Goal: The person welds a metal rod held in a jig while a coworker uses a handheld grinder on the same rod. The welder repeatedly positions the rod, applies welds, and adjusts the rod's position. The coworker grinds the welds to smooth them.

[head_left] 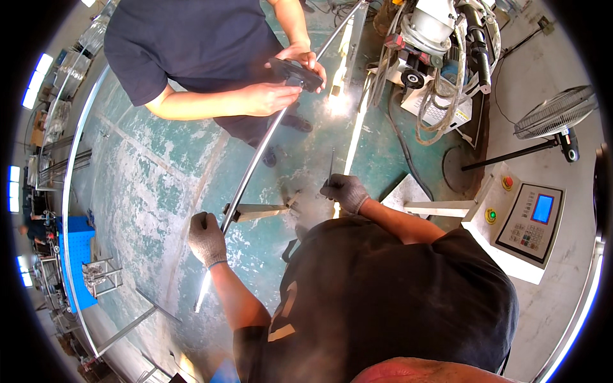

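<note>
The long metal tube (255, 161) slants across the view, its near end below the left hand (207, 242). A stand (258, 212) reaches in from the tube's right, its dark bracket close against it, apparently to bear weight. Further up the tube, a co-worker's 2 hands (271, 99) hold a black object (297, 73) at it, probably to keep it steady. Right of the tube and apart from it, the right hand (345, 193) has its fingers closed on 1 thin dark rod (331, 165), likely pinched low so most stays free. The tube passes beneath the bent left fingers; whether they close round it, I cannot tell.
</note>
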`<state>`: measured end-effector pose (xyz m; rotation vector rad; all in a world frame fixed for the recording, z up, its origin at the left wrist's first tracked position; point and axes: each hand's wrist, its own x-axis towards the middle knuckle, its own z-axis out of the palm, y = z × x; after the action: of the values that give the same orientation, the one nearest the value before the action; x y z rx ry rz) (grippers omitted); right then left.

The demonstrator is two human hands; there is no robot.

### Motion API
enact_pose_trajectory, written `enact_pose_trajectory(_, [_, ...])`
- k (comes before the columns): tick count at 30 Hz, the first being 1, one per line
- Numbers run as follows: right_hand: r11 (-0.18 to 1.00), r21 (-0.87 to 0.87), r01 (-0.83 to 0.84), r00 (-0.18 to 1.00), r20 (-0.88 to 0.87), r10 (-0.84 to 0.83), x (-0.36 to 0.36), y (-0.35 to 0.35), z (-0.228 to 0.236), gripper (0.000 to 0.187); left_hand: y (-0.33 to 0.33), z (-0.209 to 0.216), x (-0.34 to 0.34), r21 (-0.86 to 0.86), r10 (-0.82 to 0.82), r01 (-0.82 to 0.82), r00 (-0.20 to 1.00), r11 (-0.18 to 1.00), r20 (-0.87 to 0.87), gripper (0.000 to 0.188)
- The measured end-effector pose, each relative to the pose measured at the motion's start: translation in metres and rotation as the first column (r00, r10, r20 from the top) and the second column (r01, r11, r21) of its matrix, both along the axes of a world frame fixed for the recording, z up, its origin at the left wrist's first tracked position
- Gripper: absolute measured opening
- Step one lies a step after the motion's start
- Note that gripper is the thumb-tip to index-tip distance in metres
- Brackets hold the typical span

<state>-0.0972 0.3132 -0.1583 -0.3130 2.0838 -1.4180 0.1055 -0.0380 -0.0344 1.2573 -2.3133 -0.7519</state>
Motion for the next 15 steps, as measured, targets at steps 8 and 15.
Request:
enact_pose_trajectory(8, [1.0,0.021,0.008,1.0,-0.003,-0.008,-0.001,0.001,-0.003,0.018,-0.002,-0.003,-0.001,-0.016,0.006,-0.005,0.999,1.0,0.034,0.026])
enact_pose_trajectory(15, [1.0,0.001,0.014,1.0,0.015,-0.014,-0.001,0.001,-0.013,0.029,0.0,-0.001,-0.001,0.007,0.018,-0.018,0.999,1.0,0.033,0.026])
